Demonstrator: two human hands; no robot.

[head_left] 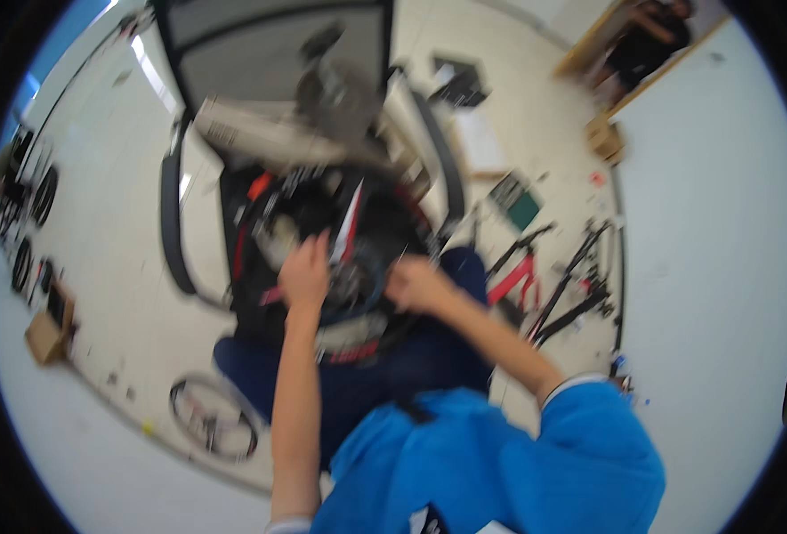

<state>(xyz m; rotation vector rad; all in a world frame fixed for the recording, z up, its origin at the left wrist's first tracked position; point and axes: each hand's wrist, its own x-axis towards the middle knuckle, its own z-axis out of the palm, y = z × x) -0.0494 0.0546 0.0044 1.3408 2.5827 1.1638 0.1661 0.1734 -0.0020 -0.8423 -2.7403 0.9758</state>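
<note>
In front of me is a dark office chair [172, 214] with a pile of dark parts on its seat, among them what looks like a black wheel [242, 254] with red marks. A pointed white and red piece [350, 224] rises from the middle of the pile. My left hand [304, 274] is closed at the left of this piece; a pinkish-red bit [271, 295] shows beside it. At the right of the pile, my right hand [416, 284] has its fingers pressed together near a dark ring-shaped part [371, 271]. Blur hides what either hand grips.
A cardboard box [255, 132] and a grey blurred object [340, 98] lie toward the chair's back. Bicycle frames [522, 278] rest on the floor at right, near a green box [515, 202]. A small wheel [213, 418] lies at lower left. Someone [647, 40] is by the doorway.
</note>
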